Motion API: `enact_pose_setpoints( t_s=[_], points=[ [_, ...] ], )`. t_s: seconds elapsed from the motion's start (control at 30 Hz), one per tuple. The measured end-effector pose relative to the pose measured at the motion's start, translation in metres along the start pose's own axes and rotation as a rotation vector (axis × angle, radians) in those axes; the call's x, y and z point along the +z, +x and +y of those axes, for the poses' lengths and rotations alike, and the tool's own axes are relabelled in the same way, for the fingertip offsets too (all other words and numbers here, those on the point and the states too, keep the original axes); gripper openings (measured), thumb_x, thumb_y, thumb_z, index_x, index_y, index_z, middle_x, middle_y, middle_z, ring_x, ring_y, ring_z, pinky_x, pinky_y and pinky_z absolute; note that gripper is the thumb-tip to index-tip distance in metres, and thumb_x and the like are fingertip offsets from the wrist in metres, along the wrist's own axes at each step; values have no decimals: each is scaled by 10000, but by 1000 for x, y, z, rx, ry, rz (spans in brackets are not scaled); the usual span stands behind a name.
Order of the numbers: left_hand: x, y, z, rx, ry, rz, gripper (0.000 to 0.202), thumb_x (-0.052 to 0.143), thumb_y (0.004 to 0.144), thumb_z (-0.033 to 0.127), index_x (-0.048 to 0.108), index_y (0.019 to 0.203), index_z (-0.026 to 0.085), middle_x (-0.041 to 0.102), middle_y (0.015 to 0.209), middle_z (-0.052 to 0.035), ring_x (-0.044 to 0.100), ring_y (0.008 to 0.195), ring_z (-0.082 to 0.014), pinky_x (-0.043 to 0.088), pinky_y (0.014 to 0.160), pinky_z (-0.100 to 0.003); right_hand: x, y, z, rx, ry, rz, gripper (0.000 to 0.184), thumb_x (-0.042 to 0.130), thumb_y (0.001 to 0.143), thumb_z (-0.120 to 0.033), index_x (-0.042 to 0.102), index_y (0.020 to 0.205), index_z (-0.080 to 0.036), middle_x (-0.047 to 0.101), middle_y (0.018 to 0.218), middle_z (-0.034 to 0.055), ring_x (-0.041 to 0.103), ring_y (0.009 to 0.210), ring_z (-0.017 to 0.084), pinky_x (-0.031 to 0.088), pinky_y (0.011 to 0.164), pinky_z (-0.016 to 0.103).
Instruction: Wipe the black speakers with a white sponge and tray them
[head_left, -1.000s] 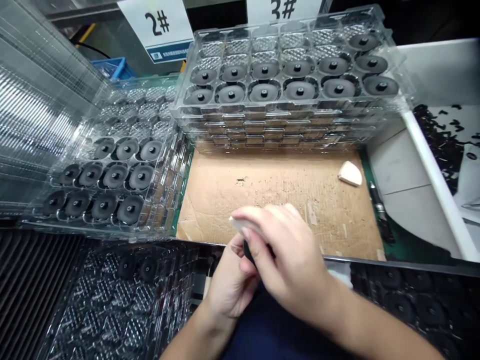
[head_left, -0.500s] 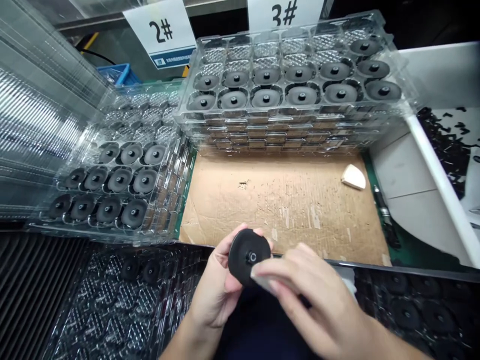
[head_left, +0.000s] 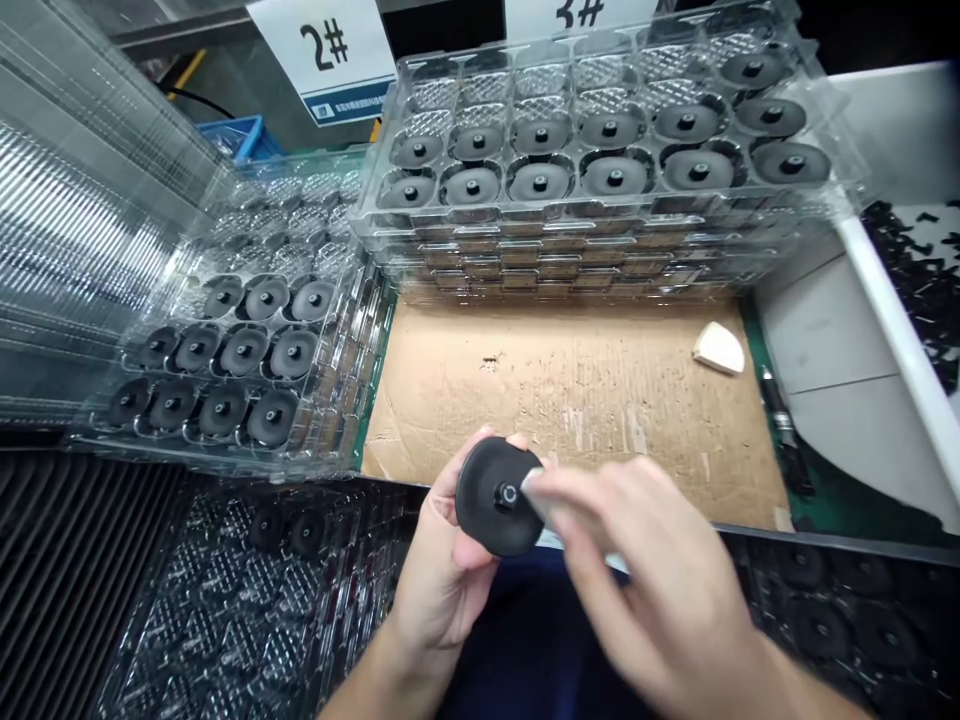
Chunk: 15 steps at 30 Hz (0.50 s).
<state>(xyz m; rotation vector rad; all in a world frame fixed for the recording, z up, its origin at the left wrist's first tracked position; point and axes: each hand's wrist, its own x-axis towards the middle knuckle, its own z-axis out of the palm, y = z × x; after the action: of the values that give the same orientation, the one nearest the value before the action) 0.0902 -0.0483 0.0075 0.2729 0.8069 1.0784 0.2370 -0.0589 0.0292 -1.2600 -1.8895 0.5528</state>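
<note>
My left hand [head_left: 450, 560] is closed round the rim of a round black disc [head_left: 484, 505] with a small raised hub at its middle. The disc is tilted, its hub side facing me, just above the near edge of the cardboard. Beside its right edge is my right hand [head_left: 645, 560], fingers pinched together and smeared by motion. A small pale grey piece [head_left: 538, 492] shows at those fingertips, close to the disc's face; its kind is too blurred to tell.
Clear plastic trays [head_left: 540, 215] of similar discs are stacked behind the cardboard [head_left: 525, 400]. Another tray stack [head_left: 300, 440] stands left. On the cardboard lies a small cream block [head_left: 720, 348], with a black pen-like tool [head_left: 784, 430] to its right. A white bin [head_left: 892, 280] holds small black parts.
My right hand has moved up and slightly right along the disc, off its lower part. The disc is a little higher and turned more toward me. The view has shifted slightly.
</note>
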Motion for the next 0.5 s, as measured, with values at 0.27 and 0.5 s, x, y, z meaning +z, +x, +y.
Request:
enact_pose_setpoints(
  t_s=[0.27, 0.5],
  points=[
    [-1, 2, -3, 20, 35, 46, 584, 868, 453, 348, 703, 1010, 296, 703, 1067, 0, 641, 997, -190, 487, 881, -231, 1, 1, -2, 58, 24, -11, 188, 450, 880, -100, 563, 1019, -158, 655, 845, 49, 572, 701, 152, 420, 634, 290],
    [-8, 8, -7, 32, -22, 146, 500, 825, 562, 354, 685, 1031, 252, 682, 1098, -27, 632, 1026, -204, 510, 876, -258, 15, -1, 36, 240, 144, -76, 187, 434, 914, -201, 584, 1026, -207, 675, 944, 28, 620, 789, 156, 470, 665, 266]
  ],
)
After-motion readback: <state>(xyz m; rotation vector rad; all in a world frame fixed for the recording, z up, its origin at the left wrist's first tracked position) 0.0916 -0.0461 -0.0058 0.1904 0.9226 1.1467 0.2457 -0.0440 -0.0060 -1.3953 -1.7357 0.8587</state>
